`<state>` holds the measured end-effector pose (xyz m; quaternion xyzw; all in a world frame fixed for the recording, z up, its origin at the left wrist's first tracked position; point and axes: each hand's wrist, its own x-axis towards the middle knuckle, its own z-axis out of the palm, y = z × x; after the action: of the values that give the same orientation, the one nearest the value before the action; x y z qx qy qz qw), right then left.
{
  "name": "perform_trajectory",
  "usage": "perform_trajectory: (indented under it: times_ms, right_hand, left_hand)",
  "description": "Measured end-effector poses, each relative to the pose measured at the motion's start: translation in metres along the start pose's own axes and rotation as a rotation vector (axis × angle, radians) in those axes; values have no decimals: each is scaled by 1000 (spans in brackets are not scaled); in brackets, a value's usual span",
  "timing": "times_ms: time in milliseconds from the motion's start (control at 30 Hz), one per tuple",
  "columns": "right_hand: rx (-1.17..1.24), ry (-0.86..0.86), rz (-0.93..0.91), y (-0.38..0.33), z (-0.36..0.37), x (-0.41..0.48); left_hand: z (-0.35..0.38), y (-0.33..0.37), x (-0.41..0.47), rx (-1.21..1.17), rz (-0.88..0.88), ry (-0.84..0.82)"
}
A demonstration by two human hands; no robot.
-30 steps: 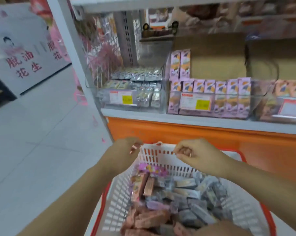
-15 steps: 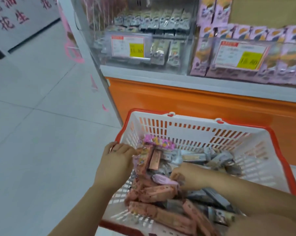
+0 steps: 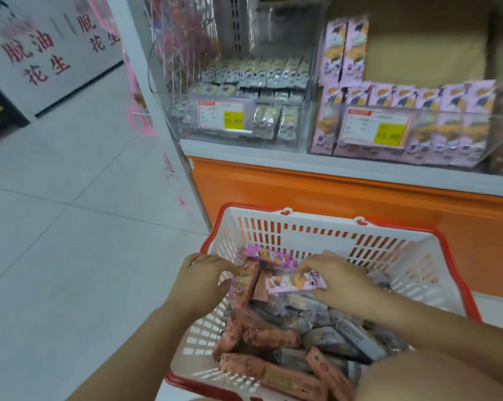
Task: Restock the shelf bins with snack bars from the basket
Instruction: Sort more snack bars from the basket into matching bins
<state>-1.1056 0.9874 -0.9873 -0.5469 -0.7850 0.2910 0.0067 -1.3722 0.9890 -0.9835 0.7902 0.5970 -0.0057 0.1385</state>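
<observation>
Pale floor tiles (image 3: 71,227) run up to a shop shelf unit with an orange base panel (image 3: 345,192), and a white sign with red characters (image 3: 42,53) stands off to the left. Below the shelf, the right hand (image 3: 340,280) pinches a pink snack bar (image 3: 295,282) by its right end. Its thumb and fingers curl round the wrapper and hold the bar roughly level, just above the heap. The left hand (image 3: 201,280) sits over the basket's left wall with its fingers curled toward a salmon-wrapped bar (image 3: 244,285). Its fingertips are hidden, so I cannot tell whether it grips that bar or only touches it. A second pink bar (image 3: 269,256) lies just beyond, near the far wall.

Both hands work inside the white basket with a red rim (image 3: 316,235), heaped with salmon bars (image 3: 270,337) on the left and grey-wrapped bars (image 3: 345,337) on the right. Up on the shelf, well apart from the hands, a clear bin (image 3: 186,131) holds silver-grey packets behind a price label (image 3: 221,115). Just beside it on the right, a second clear bin (image 3: 423,140) holds pink packs (image 3: 447,96) standing in rows.

Judging by the full basket, the restocking looks far from finished. One bar is lifted, none is on its way to a bin, and most of the stock is yet to be carried up. The pink wrapper seems to match the right-hand bin, which appears to have room at the back.
</observation>
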Motion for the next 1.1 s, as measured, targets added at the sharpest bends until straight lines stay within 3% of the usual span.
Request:
perform_trajectory:
  times_ms: [100, 233, 367, 467, 667, 833, 967, 1100]
  right_hand:
    - [-24, 161, -106, -12, -40, -23]
    - [61, 387, -162, -31, -84, -60]
    - [176, 624, -235, -50, -113, -87]
    - [242, 700, -245, -57, -133, -100]
    - [406, 797, -206, -52, -170, -102]
    - [545, 927, -119, -42, -200, -78]
    - [375, 955, -12, -26, -227, -33]
    - [223, 948, 106, -7, -256, 20]
  left_hand:
    - [-46, 23, 6, -246, -1, -203]
    - [-109, 68, 6, -318, 69, -308]
    - [-150, 122, -3, -763, 36, -176]
    - [-163, 159, -3, -1077, -41, -26]
    - [-173, 208, 8, -1284, -39, 135]
    - [-171, 215, 35, -1105, 44, 404]
    - [-163, 201, 64, -748, 39, 566]
    - [-153, 188, 83, -548, 2, 494]
